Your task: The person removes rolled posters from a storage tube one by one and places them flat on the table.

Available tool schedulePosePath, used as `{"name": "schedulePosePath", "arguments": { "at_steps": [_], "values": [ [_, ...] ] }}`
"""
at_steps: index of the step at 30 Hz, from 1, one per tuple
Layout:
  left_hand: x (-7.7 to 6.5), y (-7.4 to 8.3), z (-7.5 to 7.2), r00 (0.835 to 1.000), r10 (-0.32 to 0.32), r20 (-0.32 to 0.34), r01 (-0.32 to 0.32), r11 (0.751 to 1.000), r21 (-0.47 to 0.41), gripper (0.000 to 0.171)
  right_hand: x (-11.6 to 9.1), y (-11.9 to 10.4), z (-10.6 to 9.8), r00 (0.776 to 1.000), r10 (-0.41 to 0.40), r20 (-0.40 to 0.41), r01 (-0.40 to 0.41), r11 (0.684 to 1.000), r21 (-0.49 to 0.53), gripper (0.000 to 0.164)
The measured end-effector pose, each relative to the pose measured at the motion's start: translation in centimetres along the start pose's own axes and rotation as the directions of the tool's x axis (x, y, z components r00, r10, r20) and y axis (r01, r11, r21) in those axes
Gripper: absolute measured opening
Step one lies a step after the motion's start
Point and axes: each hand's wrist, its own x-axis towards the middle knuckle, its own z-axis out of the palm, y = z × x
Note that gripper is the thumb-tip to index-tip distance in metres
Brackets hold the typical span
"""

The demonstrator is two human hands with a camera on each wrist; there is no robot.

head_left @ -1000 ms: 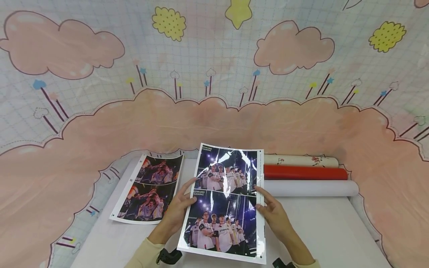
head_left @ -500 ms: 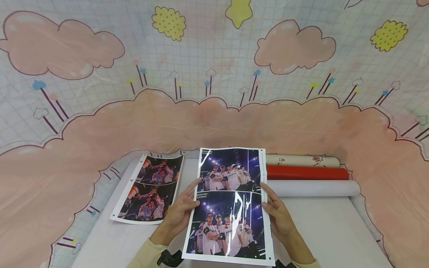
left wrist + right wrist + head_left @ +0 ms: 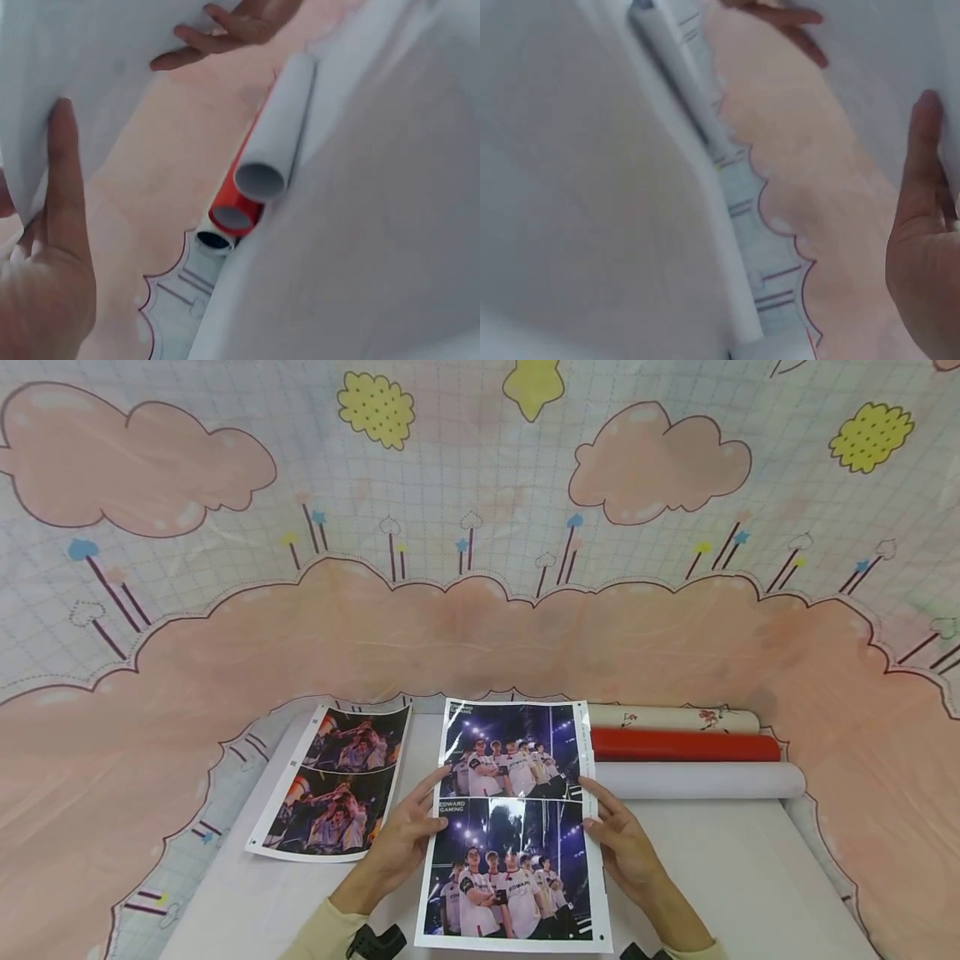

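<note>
A glossy print sheet (image 3: pixel 517 868) with two near-identical group photos, one above the other, is held up in front of me. My left hand (image 3: pixel 397 843) pinches its left edge, thumb on the printed face and fingers reaching behind. On the opposite edge my right hand (image 3: pixel 632 847) grips it the same way. From the left wrist view the sheet's plain white back (image 3: pixel 97 67) shows, with a left finger (image 3: pixel 66 165) lying along it. The right wrist view shows the right hand (image 3: pixel 926 240) at that back too. The sheet leans toward me over the table.
Another print sheet (image 3: pixel 337 781), slightly curled, lies on the white table (image 3: pixel 720 877) to the left. At the back right lie three rolls: a white one (image 3: pixel 697 781), a red one (image 3: pixel 682 745) and a flowered cream one (image 3: pixel 675 719). A patterned cloth (image 3: pixel 480 635) hangs behind.
Both hands have tilted and shifted the sheet slightly, lowering its top edge and turning it straighter. Bright reflections on it have moved and shrunk. The other sheet and the rolls stay put.
</note>
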Motion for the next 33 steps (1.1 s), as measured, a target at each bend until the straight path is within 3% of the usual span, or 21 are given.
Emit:
{"name": "schedulePosePath", "arguments": {
  "at_steps": [5,9,12,18,21,27,30,33],
  "values": [
    [0.2,-0.1,-0.8,0.996,-0.011,-0.086,0.029,0.978,0.206,0.076,0.4,0.8,-0.3,0.991,0.038,-0.126,-0.068,0.967,-0.245,0.06],
    [0.5,-0.2,-1.4,0.982,0.003,-0.188,0.069,0.923,0.378,0.071,1.2,1.1,0.1,0.984,0.031,-0.176,-0.094,0.927,-0.364,0.059],
    [0.7,0.0,-1.6,0.965,0.017,-0.261,0.106,0.887,0.45,0.068,1.9,1.2,0.4,0.978,0.041,-0.203,-0.125,0.898,-0.422,0.057],
    [1.1,0.5,-2.0,0.947,0.057,-0.316,0.141,0.81,0.569,0.065,3.2,2.0,0.6,0.978,0.038,-0.206,-0.129,0.884,-0.45,0.059],
    [1.4,0.5,-2.4,0.934,0.074,-0.35,0.177,0.756,0.631,0.065,3.8,2.4,0.7,0.974,0.035,-0.223,-0.134,0.884,-0.448,0.06],
    [2.3,0.4,-3.4,0.924,0.099,-0.37,0.225,0.642,0.733,0.065,5.1,3.5,0.8,0.962,0.046,-0.27,-0.164,0.887,-0.432,0.061],
    [2.7,0.2,-4.0,0.919,0.085,-0.385,0.254,0.62,0.742,0.066,5.7,4.0,0.9,0.959,0.056,-0.277,-0.174,0.889,-0.424,0.062],
    [3.2,0.0,-4.6,0.911,0.062,-0.408,0.277,0.642,0.715,0.066,6.4,4.4,1.0,0.956,0.055,-0.289,-0.182,0.883,-0.433,0.062]
  ]
}}
